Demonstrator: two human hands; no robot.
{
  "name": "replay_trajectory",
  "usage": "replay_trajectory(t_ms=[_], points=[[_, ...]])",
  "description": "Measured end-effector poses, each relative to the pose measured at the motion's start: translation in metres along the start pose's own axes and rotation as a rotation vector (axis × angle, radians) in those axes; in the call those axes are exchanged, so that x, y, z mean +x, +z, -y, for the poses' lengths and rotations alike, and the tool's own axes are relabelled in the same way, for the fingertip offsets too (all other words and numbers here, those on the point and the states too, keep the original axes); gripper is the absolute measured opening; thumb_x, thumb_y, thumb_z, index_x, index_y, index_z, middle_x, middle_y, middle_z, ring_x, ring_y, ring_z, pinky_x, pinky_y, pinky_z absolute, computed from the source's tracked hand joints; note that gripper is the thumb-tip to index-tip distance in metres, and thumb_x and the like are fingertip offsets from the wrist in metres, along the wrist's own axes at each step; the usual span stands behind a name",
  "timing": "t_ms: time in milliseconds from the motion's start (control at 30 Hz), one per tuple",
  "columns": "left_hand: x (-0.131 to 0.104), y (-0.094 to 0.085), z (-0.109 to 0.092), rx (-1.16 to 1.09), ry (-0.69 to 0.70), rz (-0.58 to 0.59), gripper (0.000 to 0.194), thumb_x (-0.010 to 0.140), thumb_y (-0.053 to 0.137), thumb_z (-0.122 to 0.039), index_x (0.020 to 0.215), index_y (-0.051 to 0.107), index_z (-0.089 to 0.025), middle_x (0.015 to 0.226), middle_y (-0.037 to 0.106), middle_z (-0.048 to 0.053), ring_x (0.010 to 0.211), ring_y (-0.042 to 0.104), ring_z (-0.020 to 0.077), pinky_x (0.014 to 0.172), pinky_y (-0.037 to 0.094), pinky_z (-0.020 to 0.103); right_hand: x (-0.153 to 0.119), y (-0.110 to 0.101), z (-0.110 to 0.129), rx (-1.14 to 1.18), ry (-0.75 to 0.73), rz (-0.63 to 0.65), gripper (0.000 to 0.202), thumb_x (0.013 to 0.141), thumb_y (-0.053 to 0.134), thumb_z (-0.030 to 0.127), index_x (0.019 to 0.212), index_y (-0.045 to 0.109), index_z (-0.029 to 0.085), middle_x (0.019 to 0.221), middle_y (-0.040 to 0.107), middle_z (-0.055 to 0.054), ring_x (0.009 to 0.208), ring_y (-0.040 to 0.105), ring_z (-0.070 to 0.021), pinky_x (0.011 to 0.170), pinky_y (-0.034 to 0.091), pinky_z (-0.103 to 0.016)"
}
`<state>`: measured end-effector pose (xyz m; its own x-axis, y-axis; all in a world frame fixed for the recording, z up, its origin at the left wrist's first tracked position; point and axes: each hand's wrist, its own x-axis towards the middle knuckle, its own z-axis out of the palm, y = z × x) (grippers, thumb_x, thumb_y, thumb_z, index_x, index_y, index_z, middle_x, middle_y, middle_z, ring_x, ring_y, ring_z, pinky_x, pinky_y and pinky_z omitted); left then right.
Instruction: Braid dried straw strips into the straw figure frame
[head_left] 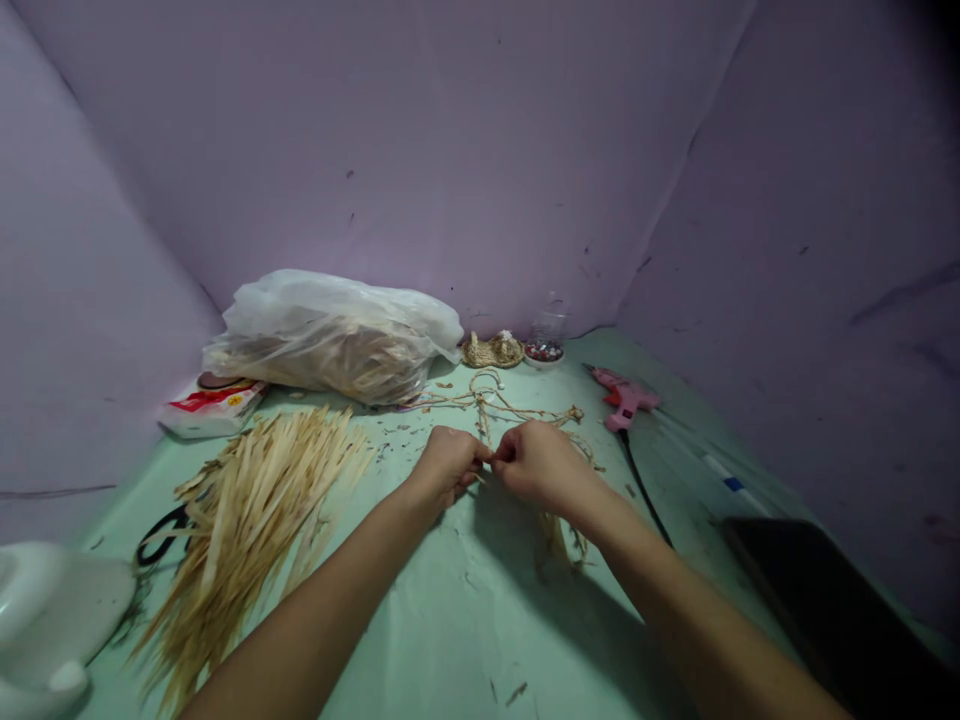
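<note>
- Braided straw cord (487, 400): one length, lying on the green bench (480, 620) and running from the hands toward the back wall; its near end is pinched between both hands at bench centre.
- Left hand (448, 466): fingers pressed together, pinching the cord.
- Right hand (538, 465): fingers closed on the same cord, touching the left fingertips.
- Loose straw strips (247, 520): one heap, left of the hands, partly covering one pair of black scissors (159, 530).
- Plastic bag (337, 335): one, holding more straw, at the back.
- Small dish (544, 352): one, containing coloured beads.
- Pink glue gun (622, 398): one, right of the cord.
- Woven straw coil (493, 351): one, beside the dish.
</note>
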<state>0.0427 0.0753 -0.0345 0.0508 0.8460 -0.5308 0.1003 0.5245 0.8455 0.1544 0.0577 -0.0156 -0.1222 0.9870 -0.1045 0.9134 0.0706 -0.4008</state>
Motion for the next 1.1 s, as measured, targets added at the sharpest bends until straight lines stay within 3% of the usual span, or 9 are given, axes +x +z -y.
replay_trajectory(t_ms=[233,300,400,433,500,567,667,800,1100], points=[[0.003,-0.008,0.004,0.062,0.047,0.044,0.011,0.048,0.043,-0.007,0.043,0.038,-0.015,0.031,0.026,-0.007,0.027,0.02,0.0027,0.033,0.007,0.019,-0.005,0.014,0.01,-0.061,-0.117,-0.005,0.02,0.062,0.049,0.015,0.068,0.068,0.015,0.067,0.066,-0.012,0.06,0.056,-0.0172,0.049,0.028,-0.024],[0.003,-0.01,0.005,0.118,0.084,0.05,0.007,0.048,0.044,-0.007,0.046,0.045,-0.013,0.03,0.029,-0.006,0.026,0.021,0.0027,0.032,0.008,0.019,-0.006,0.002,0.004,0.031,-0.2,0.149,0.017,0.06,0.05,0.013,0.065,0.067,0.016,0.063,0.065,-0.009,0.056,0.055,-0.0156,0.048,0.03,-0.023],[0.004,-0.014,0.004,0.14,0.115,0.086,0.004,0.049,0.049,-0.008,0.049,0.049,-0.012,0.032,0.033,-0.006,0.027,0.021,0.0021,0.033,0.01,0.018,-0.008,-0.027,-0.013,0.298,-0.166,0.596,0.012,0.063,0.055,0.02,0.059,0.064,0.015,0.056,0.063,-0.005,0.042,0.051,-0.0113,0.041,0.032,-0.021],[0.005,-0.015,0.005,0.15,0.117,0.1,0.002,0.049,0.05,-0.01,0.049,0.049,-0.012,0.032,0.034,-0.006,0.027,0.022,0.0021,0.033,0.01,0.018,-0.008,-0.037,-0.019,0.391,-0.099,0.571,0.012,0.064,0.056,0.022,0.06,0.064,0.015,0.06,0.064,-0.005,0.041,0.05,-0.0103,0.039,0.032,-0.02],[0.007,-0.017,0.005,0.17,0.111,0.122,0.001,0.05,0.052,-0.012,0.051,0.051,-0.012,0.033,0.035,-0.006,0.028,0.023,0.0025,0.033,0.009,0.018,-0.005,-0.049,-0.029,0.503,0.045,0.319,0.014,0.066,0.057,0.025,0.062,0.065,0.014,0.065,0.065,-0.006,0.038,0.047,-0.0078,0.035,0.03,-0.019],[0.008,-0.018,0.006,0.188,0.103,0.132,0.003,0.05,0.053,-0.015,0.052,0.052,-0.012,0.033,0.035,-0.006,0.028,0.024,0.003,0.033,0.009,0.018,0.0,-0.048,-0.034,0.497,0.13,0.229,0.012,0.064,0.059,0.024,0.062,0.065,0.014,0.059,0.063,-0.005,0.037,0.046,-0.0073,0.034,0.029,-0.019],[0.01,-0.02,0.008,0.189,0.106,0.146,0.006,0.051,0.054,-0.017,0.054,0.052,-0.013,0.034,0.034,-0.006,0.029,0.023,0.0028,0.033,0.008,0.018,0.007,-0.029,-0.033,0.426,0.115,0.299,0.012,0.061,0.061,0.022,0.068,0.067,0.015,0.046,0.055,-0.001,0.037,0.048,-0.0091,0.036,0.031,-0.019],[0.01,-0.022,0.008,0.182,0.119,0.166,0.007,0.053,0.054,-0.019,0.053,0.05,-0.013,0.034,0.033,-0.006,0.028,0.022,0.0026,0.033,0.008,0.018,0.01,-0.005,-0.029,0.333,0.042,0.358,0.013,0.06,0.056,0.023,0.065,0.065,0.016,0.044,0.054,0.0,0.038,0.046,-0.0091,0.037,0.031,-0.019],[0.011,-0.019,0.009,0.179,0.104,0.162,0.008,0.053,0.055,-0.019,0.055,0.051,-0.013,0.034,0.033,-0.007,0.029,0.022,0.0021,0.033,0.009,0.018,0.013,0.001,-0.034,0.349,0.005,0.387,0.01,0.058,0.051,0.019,0.062,0.06,0.016,0.046,0.054,0.001,0.039,0.044,-0.0078,0.039,0.031,-0.018]])
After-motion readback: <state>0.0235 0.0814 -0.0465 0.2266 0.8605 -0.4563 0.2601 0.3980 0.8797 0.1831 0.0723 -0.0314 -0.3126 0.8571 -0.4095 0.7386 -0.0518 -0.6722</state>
